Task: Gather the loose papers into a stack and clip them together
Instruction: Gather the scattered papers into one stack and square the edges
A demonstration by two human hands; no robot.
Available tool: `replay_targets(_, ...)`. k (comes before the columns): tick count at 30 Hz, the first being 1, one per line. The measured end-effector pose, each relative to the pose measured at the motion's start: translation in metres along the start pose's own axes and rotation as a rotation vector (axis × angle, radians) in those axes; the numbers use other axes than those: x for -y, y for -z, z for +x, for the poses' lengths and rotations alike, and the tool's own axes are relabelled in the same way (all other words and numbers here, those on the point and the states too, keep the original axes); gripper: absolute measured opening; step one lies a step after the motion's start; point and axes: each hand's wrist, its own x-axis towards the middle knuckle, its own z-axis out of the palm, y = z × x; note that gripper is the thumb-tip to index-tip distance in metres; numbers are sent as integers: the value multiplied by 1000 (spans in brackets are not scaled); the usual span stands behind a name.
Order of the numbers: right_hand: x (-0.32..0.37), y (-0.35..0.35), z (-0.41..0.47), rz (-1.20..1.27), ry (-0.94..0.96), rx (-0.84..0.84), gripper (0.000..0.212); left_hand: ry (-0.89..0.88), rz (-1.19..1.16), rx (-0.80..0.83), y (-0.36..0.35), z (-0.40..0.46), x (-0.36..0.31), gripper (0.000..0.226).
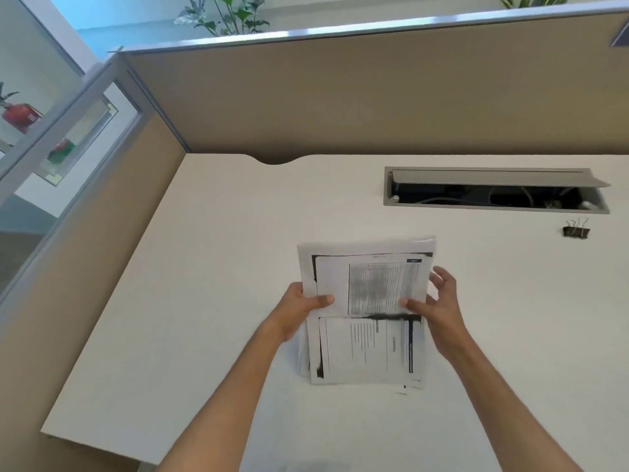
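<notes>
The left hand [299, 308] has its grip closed on the left edge of the papers [367, 311], thumb pressed flat over the printed top sheet and the fingers hidden behind. The right hand [439, 304] takes the right edge: its thumb lies on the face of the sheet, while the other fingers are spread loosely along the side of the pile, so this grip looks only partly closed. Between the two hands the papers stand tilted, bottom edges resting on the desk [204, 267] and tops leaning away from the person. The sheets are not yet squared; edges stick out unevenly at the left and along the bottom.

At about two o'clock from the papers, well apart from them, a black binder clip [576, 230] lies on the desk with its wire handles up. Just beyond it, at one o'clock, a cable tray [493, 192] is sunk into the desk with its grey lid propped open; inside the dark opening lie cables and what may be plugs, too dim to tell apart. A tan partition [374, 97] walls the desk at twelve and at nine o'clock, and green plants [224, 15] show above it.
</notes>
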Motion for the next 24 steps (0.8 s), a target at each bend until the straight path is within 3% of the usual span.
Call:
replay_targets(3, 39, 11, -3, 25, 70, 102, 82, -102, 24, 73, -12, -6, -26, 29)
replay_targets(7, 75, 17, -13, 29, 201, 94, 33, -239, 9, 69, -29, -10, -49, 32)
replay_targets(8, 80, 17, -15, 38, 238, 78, 30, -270, -6, 59, -33, -9, -52, 36)
replay_targets(12, 83, 20, -26, 70, 319, 22, 31, -353, -28, 40, -53, -10, -59, 40)
replay_targets(17, 59, 19, -34, 3, 280, -12, 49, -308, -18, -21, -72, -6, -38, 38)
replay_targets(24, 49, 22, -31, -13, 211, -74, 28, -284, -89, -118, -86, -1, -22, 35)
